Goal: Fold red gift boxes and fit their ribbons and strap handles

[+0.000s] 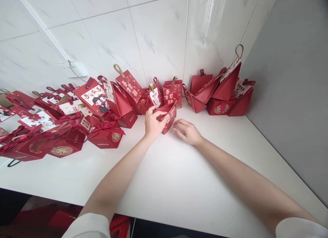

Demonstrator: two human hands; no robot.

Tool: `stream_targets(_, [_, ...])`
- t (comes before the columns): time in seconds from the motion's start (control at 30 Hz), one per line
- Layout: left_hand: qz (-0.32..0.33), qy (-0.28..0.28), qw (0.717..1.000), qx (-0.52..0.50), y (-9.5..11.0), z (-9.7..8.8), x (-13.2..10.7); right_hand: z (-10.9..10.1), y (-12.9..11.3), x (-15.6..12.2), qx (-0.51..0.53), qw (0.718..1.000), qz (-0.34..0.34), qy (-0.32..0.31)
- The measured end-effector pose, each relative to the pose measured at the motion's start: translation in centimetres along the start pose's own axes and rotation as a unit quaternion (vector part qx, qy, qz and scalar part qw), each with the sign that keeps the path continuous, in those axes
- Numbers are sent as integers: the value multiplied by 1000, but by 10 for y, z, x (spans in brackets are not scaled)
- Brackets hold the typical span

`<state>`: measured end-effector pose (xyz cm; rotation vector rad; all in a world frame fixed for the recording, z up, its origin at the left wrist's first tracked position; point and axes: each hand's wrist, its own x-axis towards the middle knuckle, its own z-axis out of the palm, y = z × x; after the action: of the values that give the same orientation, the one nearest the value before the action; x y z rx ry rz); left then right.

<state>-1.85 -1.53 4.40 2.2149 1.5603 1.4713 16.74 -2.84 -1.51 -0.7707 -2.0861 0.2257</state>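
Red box (167,117) is being pinched by left hand (153,123), right hand (187,132) being rested loosely spread beside it; seemingly finished piles (106,137) behind.

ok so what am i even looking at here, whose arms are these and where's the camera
There is no machine here, only a person working with bare hands. The single picture comes from a camera worn on that person's head, looking forward and down, so the two arms reaching in from the bottom are the wearer's own.

The surface is a white tabletop set against a white tiled wall. Along the wall lie many red gift boxes with ribbon loops and gold lettering: a big heap on the left and a smaller cluster on the right.

The left hand grips a small red gift box that stands on the tabletop in front of the heap. The right hand lies open on the tabletop just beside that box, holding nothing; whether its fingertips touch the box cannot be told.
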Motion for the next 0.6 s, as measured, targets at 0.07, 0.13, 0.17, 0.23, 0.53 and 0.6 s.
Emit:
stream_targets(0.07, [-15,6,1000,-24,-3,1,1,0,6,-1,27,997,48,48])
stream_targets(0.13, [-21,4,999,-49,-4,2,1,0,11,-1,51,990,89,92])
stream_targets(0.17, [-19,1,998,-58,-4,2,1,0,12,0,60,986,106,113])
stream_targets(0.23, [-10,-5,998,-69,-4,2,1,0,15,0,69,977,133,152])
stream_targets(0.53, [-11,-109,987,-119,-9,-11,9,-2,22,1,92,930,234,268])
stream_targets(0.6, [-8,-157,981,-116,-10,-19,14,-2,25,1,107,912,258,299])
